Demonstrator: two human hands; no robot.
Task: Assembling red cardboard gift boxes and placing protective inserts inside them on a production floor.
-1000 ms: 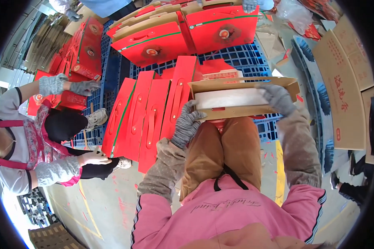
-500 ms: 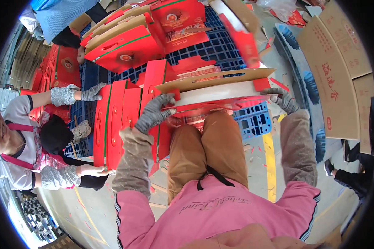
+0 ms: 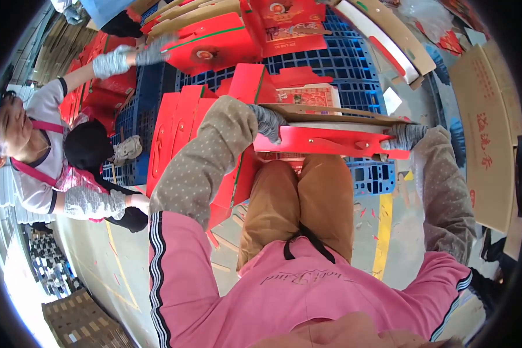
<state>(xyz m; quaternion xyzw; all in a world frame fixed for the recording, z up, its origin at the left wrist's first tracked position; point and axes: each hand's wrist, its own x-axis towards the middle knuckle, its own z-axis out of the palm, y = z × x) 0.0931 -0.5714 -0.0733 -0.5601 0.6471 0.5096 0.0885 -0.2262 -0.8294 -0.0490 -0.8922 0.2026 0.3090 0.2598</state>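
Observation:
I hold a shallow red gift box (image 3: 325, 141) with a brown cardboard inside, level in front of my knees. My left hand (image 3: 269, 123), in a grey knit glove, grips its left end. My right hand (image 3: 406, 137), gloved the same, grips its right end. Both sleeves are grey with small dots. Flat red box blanks (image 3: 177, 136) stand on edge just left of my left arm, on a blue plastic pallet (image 3: 359, 58).
A co-worker in a pink apron (image 3: 37, 156) crouches at the left, one gloved hand (image 3: 113, 61) on a red box. More red boxes (image 3: 214, 40) lie on the pallet ahead. Brown cartons (image 3: 490, 151) line the right. A yellow floor line (image 3: 383, 232) runs by my right leg.
I have lifted the red box nearer and turned it so that its red side faces me. The view has shifted left; the co-worker's arm now reaches higher.

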